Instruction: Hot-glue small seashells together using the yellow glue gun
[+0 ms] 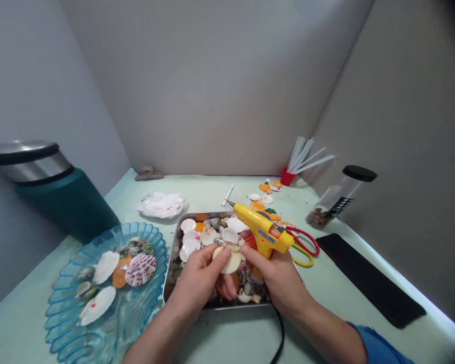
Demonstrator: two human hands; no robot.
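Observation:
My left hand (199,278) pinches a pale cream seashell (231,261) over a metal tray (169,275) that is full of mixed shells. My right hand (278,280) grips the handle of a yellow glue gun (263,230), and its fingertips also touch the shell's right edge. The gun's nozzle points up and to the left, away from the shell. Its black cord (278,333) runs down toward me between my forearms.
A blue scalloped glass dish (136,313) with several shells sits at the left. Behind it stands a teal bin (60,197) with a steel lid. Red and yellow scissors (305,247), a black phone (367,278), a black-capped jar (339,197), a red cup of glue sticks (288,177) and crumpled white tissue (161,205) lie around.

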